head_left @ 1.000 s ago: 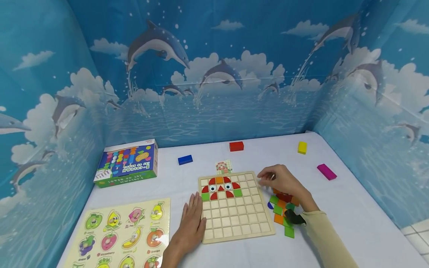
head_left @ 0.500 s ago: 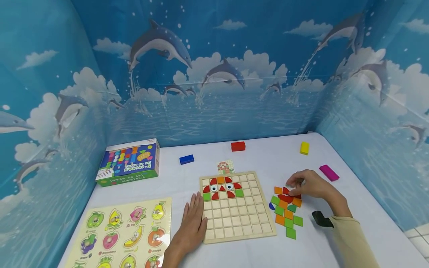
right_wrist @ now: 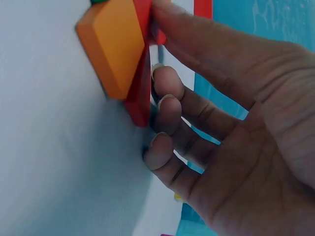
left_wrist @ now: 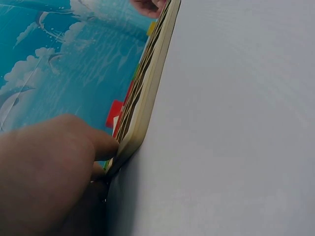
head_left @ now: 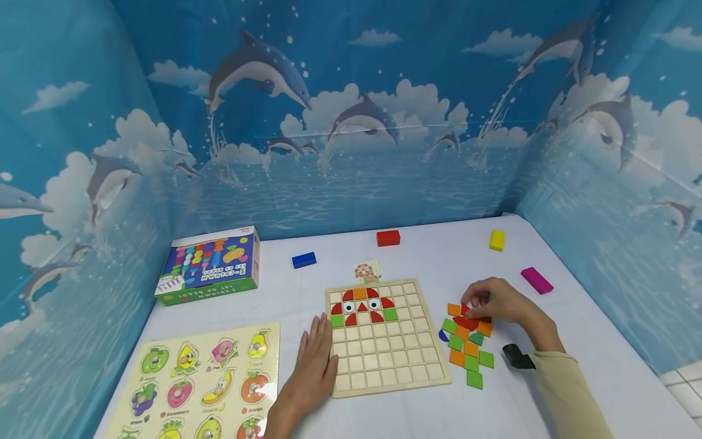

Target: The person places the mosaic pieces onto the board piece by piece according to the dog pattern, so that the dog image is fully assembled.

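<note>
My left hand [head_left: 309, 366] lies with straight fingers along the left edge of the wooden grid board [head_left: 384, 360], touching it. Red, orange, green and eye tiles form a face pattern in the board's upper rows. To the right of the board, my right hand [head_left: 500, 300] is at the top of a loose group of flat tiles [head_left: 456, 344]. In the right wrist view, its thumb and forefinger pinch a small red tile [right_wrist: 160, 36], partly hidden by the thumb. An orange tile [right_wrist: 114, 46] and another red tile [right_wrist: 140, 93] lie beside the fingertips.
A small pattern card [head_left: 368, 272] lies behind the board. A fruit puzzle board [head_left: 205, 332] and a bead-set box [head_left: 208, 265] are at the left. Blue [head_left: 304, 260], red [head_left: 388, 238], yellow [head_left: 496, 240] and magenta [head_left: 537, 280] blocks stand farther back.
My right hand has moved from the board's upper right corner rightward to the loose tiles, then its fingers shifted slightly left among the red ones. The left hand stays put.
</note>
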The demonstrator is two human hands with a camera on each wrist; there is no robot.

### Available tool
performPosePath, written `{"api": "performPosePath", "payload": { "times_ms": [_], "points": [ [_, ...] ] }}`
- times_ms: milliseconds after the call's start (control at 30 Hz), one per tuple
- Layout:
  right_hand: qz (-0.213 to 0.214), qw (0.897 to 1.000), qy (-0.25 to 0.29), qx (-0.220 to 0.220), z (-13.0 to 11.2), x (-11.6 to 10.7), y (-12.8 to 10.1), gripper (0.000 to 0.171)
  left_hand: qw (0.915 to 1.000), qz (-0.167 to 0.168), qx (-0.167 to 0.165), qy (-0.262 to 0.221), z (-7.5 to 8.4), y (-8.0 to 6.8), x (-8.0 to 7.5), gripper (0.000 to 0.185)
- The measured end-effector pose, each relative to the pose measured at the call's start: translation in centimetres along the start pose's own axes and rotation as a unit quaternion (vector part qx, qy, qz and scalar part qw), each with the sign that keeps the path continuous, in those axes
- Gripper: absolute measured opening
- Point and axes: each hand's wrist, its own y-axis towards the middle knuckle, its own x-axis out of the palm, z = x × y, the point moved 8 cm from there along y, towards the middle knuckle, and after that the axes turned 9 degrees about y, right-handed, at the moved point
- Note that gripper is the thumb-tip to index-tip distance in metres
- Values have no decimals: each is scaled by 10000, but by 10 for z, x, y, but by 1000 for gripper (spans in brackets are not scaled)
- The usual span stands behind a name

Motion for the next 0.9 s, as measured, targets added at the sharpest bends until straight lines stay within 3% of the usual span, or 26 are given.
{"api": "performPosePath", "payload": {
  "times_ms": [233,333,533,667,900],
  "points": [
    [23,9998,41,170,-8,5,0,17,9993,-40,-301,231,-7,1,3,70],
    [27,9998,-42,198,-10,7,0,19,9995,-16,-255,159,-6,1,3,70],
    [273,9988,-260,-300,-23,5,1,19,10000,0,-31,-6,0,0,-1,69],
    [471,9952,-265,-814,-40,5,1,20,9999,-2,-90,67,-1,1,0,69],
    [491,9880,-246,-1445,-73,26,6,19,10000,-4,-55,-10,2,0,-2,69]
  ]
}}
